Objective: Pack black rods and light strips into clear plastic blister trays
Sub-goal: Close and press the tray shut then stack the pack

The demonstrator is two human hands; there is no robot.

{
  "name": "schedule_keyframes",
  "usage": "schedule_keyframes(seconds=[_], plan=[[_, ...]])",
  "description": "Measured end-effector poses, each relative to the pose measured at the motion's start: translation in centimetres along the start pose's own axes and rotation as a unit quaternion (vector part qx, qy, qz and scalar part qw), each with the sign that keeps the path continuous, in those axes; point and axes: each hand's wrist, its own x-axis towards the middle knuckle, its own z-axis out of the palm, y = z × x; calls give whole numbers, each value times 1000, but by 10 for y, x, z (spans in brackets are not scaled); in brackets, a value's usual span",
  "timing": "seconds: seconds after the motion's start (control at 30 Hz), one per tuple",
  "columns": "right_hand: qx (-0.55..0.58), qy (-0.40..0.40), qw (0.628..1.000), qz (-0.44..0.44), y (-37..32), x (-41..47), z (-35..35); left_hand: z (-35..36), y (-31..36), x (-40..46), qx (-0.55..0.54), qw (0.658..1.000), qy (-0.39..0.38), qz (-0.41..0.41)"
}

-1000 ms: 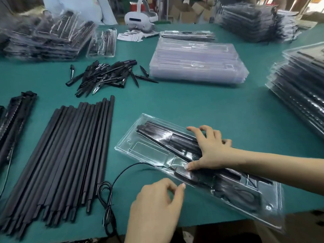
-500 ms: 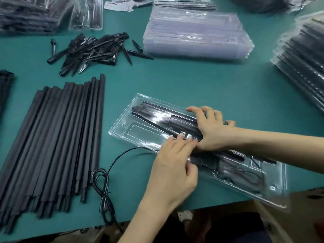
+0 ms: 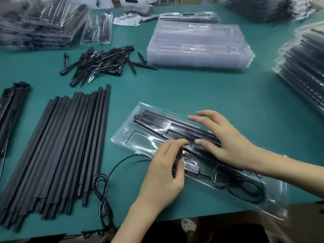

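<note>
I hold the blister tray (image 3: 140,135) flat on the table under my spread, relaxed right hand (image 3: 226,142); left hand (image 3: 166,169) pinches the black strip (image 3: 177,160) at the tray's near edge; seating step; next: press it into its channel, I judge.

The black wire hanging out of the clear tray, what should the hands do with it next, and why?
Probably tuck it in. The black wire trails off the clear tray onto the table in a loose coil. The left hand pinches its inner end by the tray's edge while the right hand presses the rods flat.
</note>
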Motion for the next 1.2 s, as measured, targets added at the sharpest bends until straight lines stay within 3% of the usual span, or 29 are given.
schedule_keyframes(seconds=[0.1,0.2,0.57,0.7,0.87,1.03,1.2], plan=[[-185,7,956,-226,5,-15,-8,-3,0,2,-27,999,12,-12],[-250,-34,921,-296,9,-24,-7,-3,1,3,-48,998,11,-39],[-288,-39,924,-249,1,-23,9,-13,1,6,-41,999,-23,-12],[-303,-27,918,-254,7,-20,10,-16,-1,9,36,997,-54,39],[-279,-9,937,-208,11,-18,10,-16,4,11,86,989,-89,82],[-265,-8,946,-186,8,-20,9,-17,2,22,103,988,-79,82],[-249,-31,951,-180,7,-21,6,-24,-8,31,149,974,-82,153]])
